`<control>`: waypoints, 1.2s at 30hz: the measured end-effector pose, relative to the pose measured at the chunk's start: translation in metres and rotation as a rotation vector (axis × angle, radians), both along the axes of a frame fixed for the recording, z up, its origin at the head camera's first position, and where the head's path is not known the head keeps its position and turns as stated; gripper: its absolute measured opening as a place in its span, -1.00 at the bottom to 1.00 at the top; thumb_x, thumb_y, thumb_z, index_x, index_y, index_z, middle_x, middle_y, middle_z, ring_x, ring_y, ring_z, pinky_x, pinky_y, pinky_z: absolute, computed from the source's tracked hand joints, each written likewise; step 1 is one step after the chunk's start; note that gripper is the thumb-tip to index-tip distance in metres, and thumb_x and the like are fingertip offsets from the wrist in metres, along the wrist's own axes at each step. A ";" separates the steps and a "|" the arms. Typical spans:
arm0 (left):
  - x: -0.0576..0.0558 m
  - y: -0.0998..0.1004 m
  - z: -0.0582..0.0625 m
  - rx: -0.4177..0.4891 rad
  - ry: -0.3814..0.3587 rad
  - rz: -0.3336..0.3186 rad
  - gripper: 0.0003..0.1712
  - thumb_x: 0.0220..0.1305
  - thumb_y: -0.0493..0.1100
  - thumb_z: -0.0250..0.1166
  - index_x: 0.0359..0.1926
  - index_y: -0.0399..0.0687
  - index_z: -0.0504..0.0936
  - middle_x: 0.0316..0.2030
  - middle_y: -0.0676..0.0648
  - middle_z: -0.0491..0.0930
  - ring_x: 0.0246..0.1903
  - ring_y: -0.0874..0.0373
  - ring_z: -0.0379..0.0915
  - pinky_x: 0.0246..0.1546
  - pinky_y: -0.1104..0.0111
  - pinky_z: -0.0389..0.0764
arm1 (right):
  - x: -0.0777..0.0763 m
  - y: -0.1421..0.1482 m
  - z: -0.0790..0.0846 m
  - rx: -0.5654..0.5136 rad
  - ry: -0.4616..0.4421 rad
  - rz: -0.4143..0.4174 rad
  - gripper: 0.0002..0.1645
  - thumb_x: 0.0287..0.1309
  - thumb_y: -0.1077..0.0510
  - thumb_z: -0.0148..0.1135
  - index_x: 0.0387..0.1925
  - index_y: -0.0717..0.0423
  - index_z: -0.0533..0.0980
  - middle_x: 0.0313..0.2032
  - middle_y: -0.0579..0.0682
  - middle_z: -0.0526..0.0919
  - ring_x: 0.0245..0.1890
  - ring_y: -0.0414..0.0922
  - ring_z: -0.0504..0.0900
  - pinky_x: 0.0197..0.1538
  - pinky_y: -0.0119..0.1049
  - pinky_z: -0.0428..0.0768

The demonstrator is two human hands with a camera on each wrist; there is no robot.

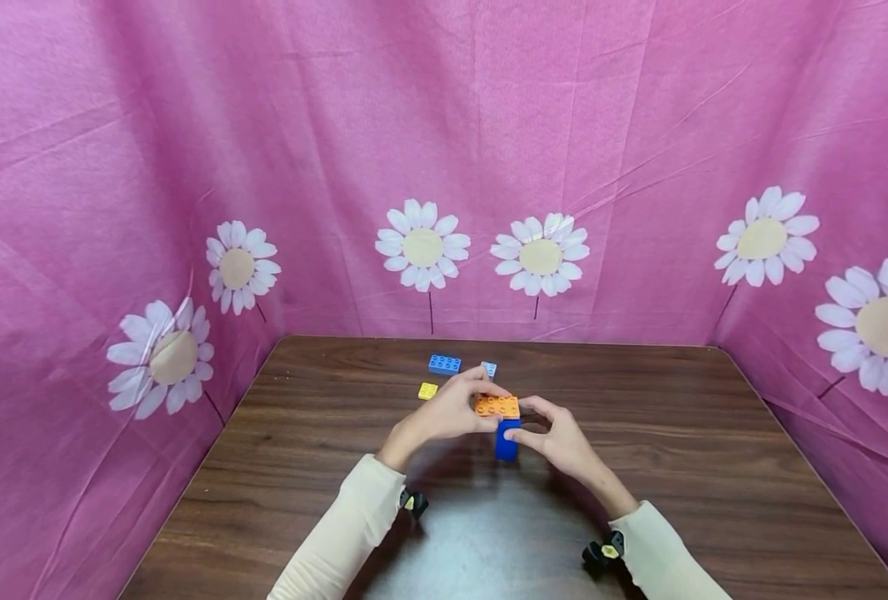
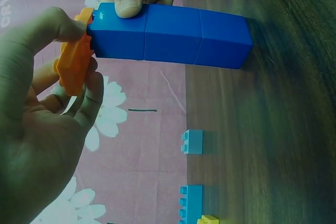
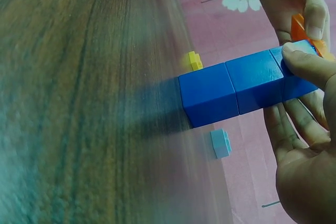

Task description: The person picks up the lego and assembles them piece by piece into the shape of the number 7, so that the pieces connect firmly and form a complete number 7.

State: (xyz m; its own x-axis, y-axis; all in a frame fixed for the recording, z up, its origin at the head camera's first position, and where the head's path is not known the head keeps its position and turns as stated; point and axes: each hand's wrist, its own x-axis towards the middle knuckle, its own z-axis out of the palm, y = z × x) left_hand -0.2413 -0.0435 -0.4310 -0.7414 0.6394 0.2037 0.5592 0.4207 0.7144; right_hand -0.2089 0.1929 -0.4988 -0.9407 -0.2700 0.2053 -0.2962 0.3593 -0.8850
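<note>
A tower of three dark blue toy bricks (image 2: 170, 35) stands upright on the table. My left hand (image 1: 461, 407) pinches an orange studded brick (image 1: 497, 407) between thumb and fingers at the tower's top. In the left wrist view the orange brick sits tilted against the top studs, one end jutting out past the blue side toward the left palm. With thumb and fingers on opposite sides, my right hand (image 1: 564, 437) grips the uppermost blue brick, just under the orange one. The right fingertips are partly hidden behind the tower.
Behind the left hand lie a long blue brick (image 1: 445, 363), a small light blue brick (image 1: 490, 368) and a flat yellow brick (image 1: 427, 391). The brown wooden table (image 1: 676, 433) ends at a pink flowered curtain (image 1: 481, 125) at the back and sides.
</note>
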 end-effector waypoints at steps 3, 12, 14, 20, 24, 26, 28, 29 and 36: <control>-0.001 0.000 -0.001 -0.007 -0.011 -0.006 -0.54 0.22 -0.20 0.51 0.17 -0.05 0.78 -0.24 0.05 0.43 -0.26 0.25 0.34 -0.32 0.49 0.43 | 0.001 0.000 0.000 -0.005 0.006 0.007 -0.54 0.27 0.09 0.54 0.14 0.11 0.64 0.11 0.10 0.76 0.14 0.05 0.73 0.20 -0.09 0.73; -0.001 0.005 0.002 -0.050 0.024 -0.030 -0.54 0.19 -0.20 0.53 0.15 -0.04 0.80 -0.26 0.05 0.41 -0.27 0.27 0.32 -0.33 0.51 0.40 | 0.001 0.001 -0.001 -0.023 -0.006 0.011 -0.55 0.24 0.08 0.57 0.13 0.03 0.65 0.09 0.03 0.77 0.12 -0.04 0.73 0.19 -0.28 0.71; -0.002 0.006 0.002 -0.059 0.027 -0.037 -0.54 0.18 -0.20 0.53 0.14 -0.05 0.80 -0.27 0.05 0.41 -0.28 0.26 0.32 -0.33 0.52 0.39 | 0.001 0.001 0.000 -0.022 -0.008 0.015 -0.55 0.25 0.07 0.56 0.13 0.01 0.65 0.09 0.01 0.77 0.13 -0.04 0.73 0.19 -0.30 0.69; -0.002 0.006 0.002 -0.082 0.012 -0.040 -0.54 0.20 -0.19 0.54 0.14 -0.08 0.80 -0.30 0.05 0.38 -0.28 0.22 0.32 -0.34 0.52 0.36 | 0.002 0.001 0.000 -0.021 -0.011 0.021 -0.54 0.25 0.06 0.56 0.15 0.02 0.65 0.10 0.00 0.77 0.15 0.02 0.73 0.23 -0.09 0.71; -0.002 0.007 0.002 -0.082 0.005 -0.045 -0.54 0.21 -0.20 0.53 0.15 -0.10 0.79 -0.30 0.03 0.37 -0.29 0.25 0.29 -0.35 0.51 0.35 | 0.002 0.001 0.000 -0.023 -0.010 0.022 -0.54 0.25 0.06 0.56 0.15 0.03 0.65 0.09 0.01 0.77 0.15 0.04 0.73 0.23 -0.09 0.72; -0.002 0.007 0.002 -0.084 0.001 -0.045 -0.54 0.21 -0.20 0.53 0.15 -0.10 0.79 -0.31 0.03 0.36 -0.30 0.26 0.29 -0.35 0.51 0.35 | 0.002 0.002 0.000 -0.025 -0.012 0.024 -0.54 0.25 0.06 0.56 0.15 0.03 0.65 0.09 0.01 0.77 0.15 0.03 0.73 0.21 -0.20 0.71; -0.002 0.007 0.002 -0.088 0.002 -0.045 -0.55 0.22 -0.20 0.53 0.15 -0.10 0.79 -0.31 0.03 0.36 -0.30 0.27 0.28 -0.35 0.51 0.35 | 0.002 0.002 0.000 -0.027 -0.007 0.030 -0.54 0.26 0.08 0.55 0.15 0.05 0.65 0.09 0.03 0.77 0.14 0.02 0.73 0.20 -0.26 0.71; -0.002 0.008 0.002 -0.091 0.004 -0.045 -0.55 0.22 -0.20 0.53 0.16 -0.09 0.79 -0.31 0.04 0.36 -0.30 0.27 0.28 -0.35 0.51 0.35 | 0.001 0.003 -0.001 -0.027 -0.002 0.032 -0.54 0.26 0.09 0.55 0.15 0.07 0.65 0.09 0.04 0.77 0.13 0.01 0.73 0.20 -0.29 0.70; -0.002 0.008 0.006 -0.095 -0.026 -0.030 -0.55 0.23 -0.21 0.55 0.16 -0.08 0.79 -0.31 0.02 0.39 -0.28 0.23 0.31 -0.34 0.50 0.37 | -0.002 0.003 -0.002 -0.026 -0.006 0.031 -0.52 0.26 0.10 0.55 0.17 0.08 0.65 0.09 0.06 0.77 0.11 -0.06 0.74 0.19 -0.29 0.72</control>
State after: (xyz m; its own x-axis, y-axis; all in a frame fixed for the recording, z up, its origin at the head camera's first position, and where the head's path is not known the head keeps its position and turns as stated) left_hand -0.2431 -0.0353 -0.4246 -0.7259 0.6768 0.1221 0.5542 0.4706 0.6866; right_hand -0.2108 0.1959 -0.5007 -0.9331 -0.2938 0.2072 -0.3019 0.3271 -0.8955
